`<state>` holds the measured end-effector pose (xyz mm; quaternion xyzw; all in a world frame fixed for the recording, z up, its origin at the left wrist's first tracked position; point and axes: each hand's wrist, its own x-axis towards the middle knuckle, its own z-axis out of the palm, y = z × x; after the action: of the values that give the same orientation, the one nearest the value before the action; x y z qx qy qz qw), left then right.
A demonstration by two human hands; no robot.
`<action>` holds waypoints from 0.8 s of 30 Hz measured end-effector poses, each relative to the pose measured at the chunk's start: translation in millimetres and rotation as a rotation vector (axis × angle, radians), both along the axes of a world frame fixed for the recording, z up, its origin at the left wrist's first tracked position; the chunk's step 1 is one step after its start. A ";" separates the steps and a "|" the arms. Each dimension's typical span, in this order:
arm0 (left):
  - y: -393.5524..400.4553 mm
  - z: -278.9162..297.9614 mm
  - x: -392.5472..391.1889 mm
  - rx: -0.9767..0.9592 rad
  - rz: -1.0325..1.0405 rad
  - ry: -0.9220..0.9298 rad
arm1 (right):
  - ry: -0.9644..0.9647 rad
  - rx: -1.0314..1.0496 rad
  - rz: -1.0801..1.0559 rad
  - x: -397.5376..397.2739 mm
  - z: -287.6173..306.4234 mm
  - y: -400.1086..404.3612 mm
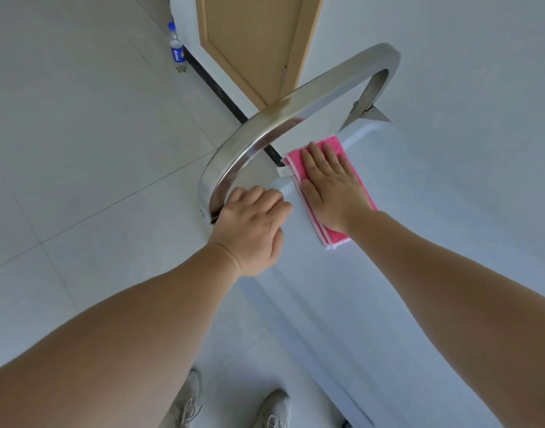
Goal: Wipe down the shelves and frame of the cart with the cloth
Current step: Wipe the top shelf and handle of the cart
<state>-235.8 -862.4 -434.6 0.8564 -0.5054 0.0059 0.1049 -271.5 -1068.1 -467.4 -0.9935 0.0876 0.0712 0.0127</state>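
Observation:
A folded pink cloth (295, 163) lies on the cart's pale blue-grey top shelf (419, 227), near its far left corner. My right hand (329, 186) presses flat on the cloth with straight fingers. A shiny metal handle bar (295, 109) arches over that end of the cart. My left hand (252, 223) grips the lower left leg of this bar, fingers curled round it. The cart's lower shelves are hidden under the top shelf.
Light floor tiles (79, 149) spread out to the left. A plastic Pepsi bottle (177, 47) stands on the floor by a wooden door (252, 41). A black strip (221, 94) runs along the wall's foot. My shoes (271, 409) stand beside the cart's near edge.

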 end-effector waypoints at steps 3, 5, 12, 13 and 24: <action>14.5 2.9 -9.6 -0.063 0.019 0.022 | 0.000 -0.011 0.034 -6.9 0.9 10.4; 38.4 -1.7 -21.9 -0.126 0.002 0.095 | -0.012 -0.028 0.036 -5.6 2.8 6.7; 133.4 -33.8 -64.0 -0.121 0.169 0.280 | 0.028 -0.068 0.028 -2.5 4.8 15.1; 140.0 -37.1 -68.2 -0.124 0.181 0.286 | 0.029 -0.057 0.020 -2.9 6.1 20.9; 184.6 -61.4 -87.7 -0.124 0.130 0.394 | 0.035 -0.039 0.110 -35.2 8.0 139.8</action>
<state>-323.6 -677.8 -496.0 0.8636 -0.4176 -0.1241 0.2536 -306.7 -928.3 -459.4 -0.9955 0.0343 0.0876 -0.0120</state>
